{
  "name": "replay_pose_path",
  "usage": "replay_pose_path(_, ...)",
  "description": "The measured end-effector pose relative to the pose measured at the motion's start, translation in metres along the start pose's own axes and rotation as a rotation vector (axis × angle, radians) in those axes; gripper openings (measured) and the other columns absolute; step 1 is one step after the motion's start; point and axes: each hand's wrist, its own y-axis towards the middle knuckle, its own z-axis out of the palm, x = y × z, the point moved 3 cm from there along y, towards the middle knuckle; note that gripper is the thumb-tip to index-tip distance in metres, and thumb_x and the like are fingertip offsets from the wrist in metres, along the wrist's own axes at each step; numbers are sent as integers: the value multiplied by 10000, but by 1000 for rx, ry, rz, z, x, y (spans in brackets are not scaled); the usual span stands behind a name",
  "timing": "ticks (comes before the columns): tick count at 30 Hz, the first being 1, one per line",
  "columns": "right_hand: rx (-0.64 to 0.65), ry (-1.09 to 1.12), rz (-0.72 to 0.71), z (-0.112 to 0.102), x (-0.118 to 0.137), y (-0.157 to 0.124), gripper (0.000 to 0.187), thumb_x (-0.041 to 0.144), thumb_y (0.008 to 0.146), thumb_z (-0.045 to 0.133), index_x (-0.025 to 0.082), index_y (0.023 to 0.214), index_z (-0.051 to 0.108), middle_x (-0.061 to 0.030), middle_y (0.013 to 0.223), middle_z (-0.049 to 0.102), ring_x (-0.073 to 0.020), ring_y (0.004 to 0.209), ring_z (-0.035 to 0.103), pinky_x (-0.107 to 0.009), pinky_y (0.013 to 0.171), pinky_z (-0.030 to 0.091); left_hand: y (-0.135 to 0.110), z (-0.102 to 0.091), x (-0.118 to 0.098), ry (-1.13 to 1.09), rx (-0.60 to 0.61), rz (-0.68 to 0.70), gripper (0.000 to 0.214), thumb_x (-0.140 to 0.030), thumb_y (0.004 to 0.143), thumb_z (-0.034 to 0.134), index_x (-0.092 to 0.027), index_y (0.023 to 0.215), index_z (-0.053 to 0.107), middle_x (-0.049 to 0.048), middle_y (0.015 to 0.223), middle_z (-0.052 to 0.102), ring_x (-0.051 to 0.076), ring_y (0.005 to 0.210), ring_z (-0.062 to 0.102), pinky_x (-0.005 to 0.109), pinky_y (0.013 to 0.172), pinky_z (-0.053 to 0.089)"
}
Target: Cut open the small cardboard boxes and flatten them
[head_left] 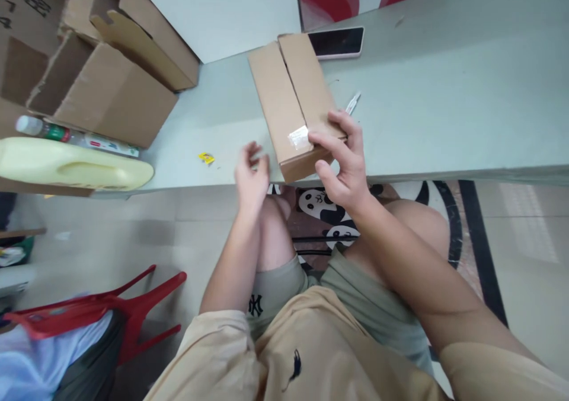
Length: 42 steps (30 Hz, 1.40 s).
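A brown cardboard box [273, 92] lies on the pale table, one end at the front edge. Its two top flaps meet in a long seam, and a shiny piece of clear tape [299, 138] covers the seam's near end. My right hand [344, 161] is at the box's near right corner, fingers spread, index fingertip beside the tape and thumb by the end face. To the left of the box, my left hand [252, 178] hovers near the table edge, slightly blurred. Its fingers are loosely curled with a gap to the thumb, and nothing shows in it.
A phone [340, 42] and a slim, pen-like silver tool [353, 102] lie beside the box. A yellow scrap [206, 158] is on the table. At left are open cartons [115, 92], a pale yellow bottle [75, 164] and a clear bottle [56, 132]. A red chair [133, 306] stands below.
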Motion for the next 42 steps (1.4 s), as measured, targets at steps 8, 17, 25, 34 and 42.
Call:
replay_pose_path(8, 55, -8, -27, 4, 2, 10, 447, 482, 966, 382, 265, 1265, 634, -109, 1322, 561, -297, 1307, 532, -579, 1160, 400, -3, 14, -39, 187, 39, 939, 478, -570, 985, 389, -285, 1259, 656, 56, 1279, 695, 278, 1301, 594, 531, 1151, 407)
replay_pose_path(17, 342, -562, 589, -8, -37, 19, 424, 398, 912, 483, 238, 1249, 684, -173, 1220, 592, -384, 1178, 497, -580, 980, 406, -3, 29, -26, 226, -124, 866, 581, -633, 988, 280, -253, 1118, 700, 61, 1145, 718, 260, 1197, 643, 514, 1096, 437)
replay_pose_path(25, 481, -719, 693, -12, -39, 23, 377, 347, 872, 496, 153, 1167, 627, -189, 1021, 668, -347, 998, 569, -476, 841, 443, -6, 28, -34, 165, -153, 924, 465, -540, 1004, 344, -268, 1141, 695, 46, 1146, 722, 240, 1178, 645, 482, 1087, 436)
replay_pose_path(34, 377, -656, 835, -29, -34, 23, 421, 294, 873, 453, 145, 1233, 611, -171, 914, 690, -280, 797, 596, -393, 709, 448, -9, 38, -38, 181, -163, 868, 461, -526, 1002, 342, -240, 1140, 677, 65, 1167, 704, 247, 1199, 620, 494, 1119, 413)
replay_pose_path(42, -166, -234, 276, -42, -15, 10, 435, 410, 1029, 269, 252, 1307, 564, -52, 867, 666, -177, 685, 611, -358, 634, 506, -18, 59, -59, 128, -182, 844, 190, -402, 985, 459, -244, 1061, 531, 65, 1117, 640, 206, 1127, 601, 467, 1067, 487)
